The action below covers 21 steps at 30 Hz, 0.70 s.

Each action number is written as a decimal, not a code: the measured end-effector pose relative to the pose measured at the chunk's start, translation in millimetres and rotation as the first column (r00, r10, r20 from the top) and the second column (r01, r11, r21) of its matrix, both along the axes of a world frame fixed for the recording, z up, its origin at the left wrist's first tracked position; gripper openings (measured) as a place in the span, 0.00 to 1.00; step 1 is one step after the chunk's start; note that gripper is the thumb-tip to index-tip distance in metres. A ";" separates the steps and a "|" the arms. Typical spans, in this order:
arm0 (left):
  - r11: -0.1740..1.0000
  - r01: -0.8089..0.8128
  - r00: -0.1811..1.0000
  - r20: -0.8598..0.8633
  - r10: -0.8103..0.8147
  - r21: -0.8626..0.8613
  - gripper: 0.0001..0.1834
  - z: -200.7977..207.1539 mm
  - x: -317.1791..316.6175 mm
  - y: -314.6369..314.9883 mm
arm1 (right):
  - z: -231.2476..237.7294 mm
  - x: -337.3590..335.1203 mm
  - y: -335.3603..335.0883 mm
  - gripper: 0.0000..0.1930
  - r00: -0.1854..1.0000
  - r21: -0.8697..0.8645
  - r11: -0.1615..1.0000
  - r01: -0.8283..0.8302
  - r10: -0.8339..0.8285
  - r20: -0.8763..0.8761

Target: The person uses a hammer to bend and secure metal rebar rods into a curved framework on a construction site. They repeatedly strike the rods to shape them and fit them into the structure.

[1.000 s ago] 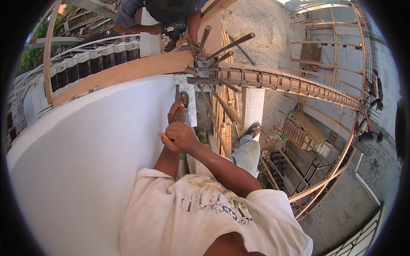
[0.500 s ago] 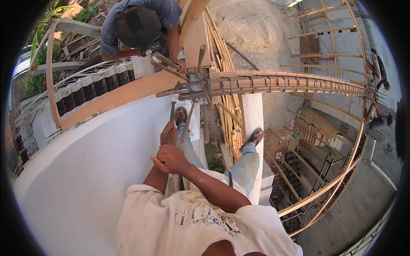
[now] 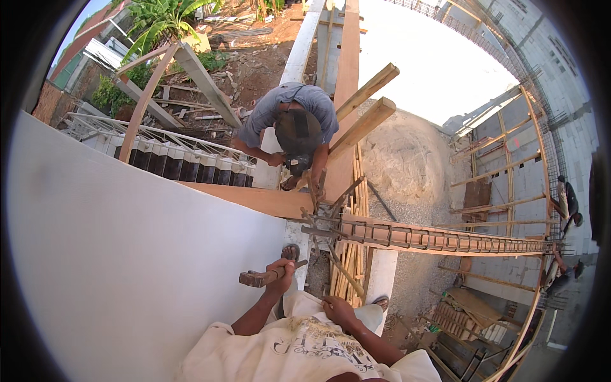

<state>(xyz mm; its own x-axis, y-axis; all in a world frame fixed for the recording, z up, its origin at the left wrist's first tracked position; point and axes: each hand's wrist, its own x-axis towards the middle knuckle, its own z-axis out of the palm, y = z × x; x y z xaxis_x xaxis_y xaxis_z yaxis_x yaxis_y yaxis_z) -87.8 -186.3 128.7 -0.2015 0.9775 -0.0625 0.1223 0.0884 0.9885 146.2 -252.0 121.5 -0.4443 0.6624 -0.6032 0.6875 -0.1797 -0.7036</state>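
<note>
Hammer (image 3: 264, 277) | left hand (image 3: 282, 272) clamped on handle | right hand (image 3: 337, 310) loosely curled, empty, on knee

Left hand (image 3: 282, 272) fisted, right hand (image 3: 337, 311) lowered

A white wall top (image 3: 296, 239) is carrying the work here, running toward twelve o'clock as a narrow pale ledge (image 3: 304, 44). A long wooden plank (image 3: 254, 198) is lying across it, stretching out toward nine o'clock. At three o'clock from it, a steel rebar cage (image 3: 439, 239) is resting on the column (image 3: 382, 280), reaching far off over the gravel ground (image 3: 407, 172) below.
</note>
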 end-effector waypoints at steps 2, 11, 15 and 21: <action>0.996 0.052 0.976 0.214 -0.036 -0.068 0.13 30.0 -1.9 5.6 | -16.8 13.2 -10.4 0.24 0.995 -0.111 0.994 0.010 0.002 0.105; 0.975 0.215 0.646 0.742 -0.179 0.047 0.14 116.8 26.6 17.4 | -11.9 18.3 28.2 0.20 0.956 0.400 0.874 0.278 -0.292 -0.026; 0.944 0.327 0.576 0.786 -0.225 0.030 0.14 128.6 54.0 31.4 | 25.6 52.6 34.4 0.17 0.953 0.340 0.892 0.298 -0.301 -0.045; 0.605 0.771 0.604 -0.072 -0.794 -0.201 0.17 182.8 61.5 43.8 | 59.5 93.1 -17.7 0.12 0.817 0.223 0.787 0.575 -0.566 -0.110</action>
